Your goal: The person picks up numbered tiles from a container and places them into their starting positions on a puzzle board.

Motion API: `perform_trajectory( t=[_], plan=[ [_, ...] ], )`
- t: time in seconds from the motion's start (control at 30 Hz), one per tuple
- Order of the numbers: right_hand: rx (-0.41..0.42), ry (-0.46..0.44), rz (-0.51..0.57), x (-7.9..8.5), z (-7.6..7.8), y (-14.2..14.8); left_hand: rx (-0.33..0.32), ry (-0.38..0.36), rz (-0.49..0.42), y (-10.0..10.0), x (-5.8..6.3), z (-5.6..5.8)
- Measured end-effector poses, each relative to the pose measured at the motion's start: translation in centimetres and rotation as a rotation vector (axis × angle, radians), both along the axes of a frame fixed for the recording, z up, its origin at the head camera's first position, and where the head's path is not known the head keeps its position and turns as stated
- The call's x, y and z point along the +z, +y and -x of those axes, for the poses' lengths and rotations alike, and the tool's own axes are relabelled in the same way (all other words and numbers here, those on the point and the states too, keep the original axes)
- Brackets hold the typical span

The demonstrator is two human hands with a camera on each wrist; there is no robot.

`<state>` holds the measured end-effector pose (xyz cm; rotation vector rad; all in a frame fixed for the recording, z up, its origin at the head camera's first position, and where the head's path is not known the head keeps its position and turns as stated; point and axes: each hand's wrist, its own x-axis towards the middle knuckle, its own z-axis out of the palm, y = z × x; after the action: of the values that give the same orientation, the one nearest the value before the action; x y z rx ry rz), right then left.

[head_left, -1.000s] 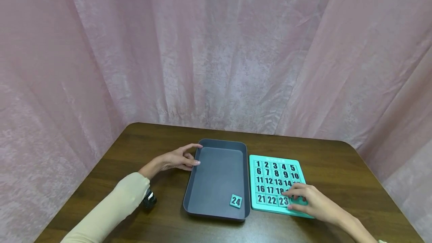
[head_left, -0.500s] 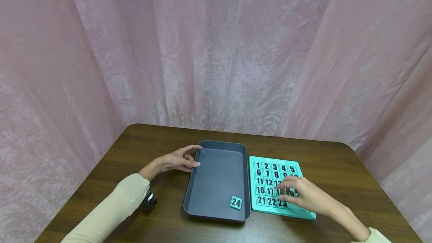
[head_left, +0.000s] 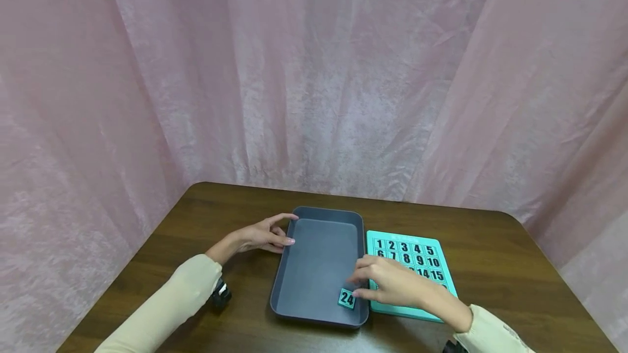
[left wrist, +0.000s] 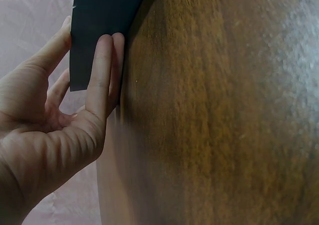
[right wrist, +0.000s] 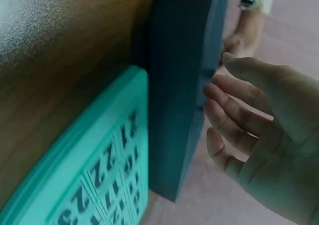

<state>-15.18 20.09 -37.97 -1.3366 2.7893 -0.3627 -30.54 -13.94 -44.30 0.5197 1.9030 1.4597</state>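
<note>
A dark grey rectangular tray lies on the table, with one teal number tile marked 24 near its front right corner. My left hand holds the tray's left rim; in the left wrist view, fingers lie along the outer wall while the thumb reaches over the edge. My right hand is over the tray's right rim, fingers loosely bent. Its thumb tip is right beside the tile; whether they touch I cannot tell. The teal number board lies right of the tray, partly covered by that hand.
The brown wooden table extends around the tray and board. Behind it hangs a pink velvet curtain. A black wrist strap shows below the left sleeve.
My right hand has moved left from the board's lower right area to the 24 tile in the tray. My left hand stays on the tray's rim. The head view has shifted slightly.
</note>
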Motion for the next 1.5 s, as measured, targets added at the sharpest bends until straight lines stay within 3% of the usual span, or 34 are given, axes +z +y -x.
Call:
perform_trajectory(
  t=[0.2, 0.63, 0.97, 1.5],
  plan=[
    [0.021, 0.120, -0.222, -1.3, 0.5, -1.1, 0.004, -0.006, 0.001, 0.2, -0.2, 0.0],
    [-0.016, 0.114, -0.306, -1.8, 0.7, -2.8, -0.017, 0.003, -0.012, 0.2, -0.4, 0.0],
    [-0.036, 0.061, -0.172, -2.0, 0.8, -2.7, -0.023, 0.016, -0.019, 0.3, -0.5, 0.0],
    [0.013, 0.049, 0.058, -1.6, 0.9, -1.7, -0.025, 0.007, -0.021, 0.3, -0.4, 0.0]
  ],
)
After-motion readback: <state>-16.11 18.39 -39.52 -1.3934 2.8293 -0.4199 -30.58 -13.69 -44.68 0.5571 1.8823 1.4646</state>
